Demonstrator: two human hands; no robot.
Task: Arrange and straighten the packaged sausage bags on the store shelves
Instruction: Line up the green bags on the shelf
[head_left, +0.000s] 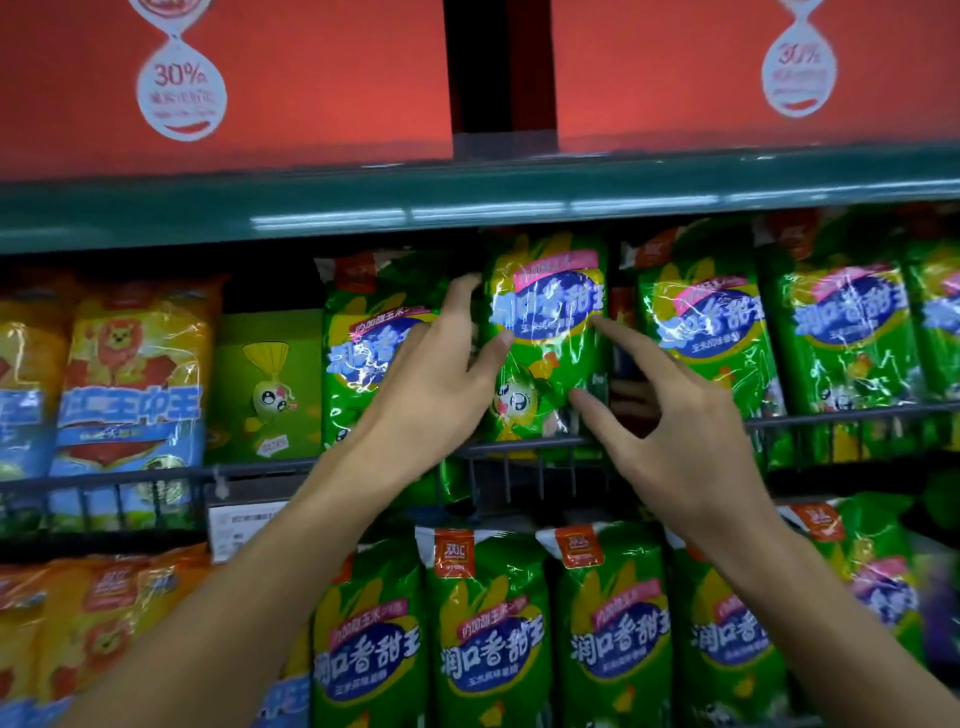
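Middle shelf (467, 208) held green bags behind a wire rail (519, 447); yellow bags (135, 374) stood at left. Centre bag (545, 332) stood upright, glossy and crinkled, blue label. Left hand (436, 374) gripped its left edge, thumb on front. Right hand (670, 415) was spread, index fingertip touching its right edge.

Two large red cartons (291, 88) (727, 78) stand on the top shelf, each printed with a white drop-shaped "30%" mark (182, 88), and a dark gap separates them. The green front edge of that shelf (467, 202) runs across the whole view. A white price label (244, 530) hangs at the front of the middle shelf behind its dark wire rail (156, 475), and a green box printed with a corn cartoon (267, 384) stands on that shelf toward its left.
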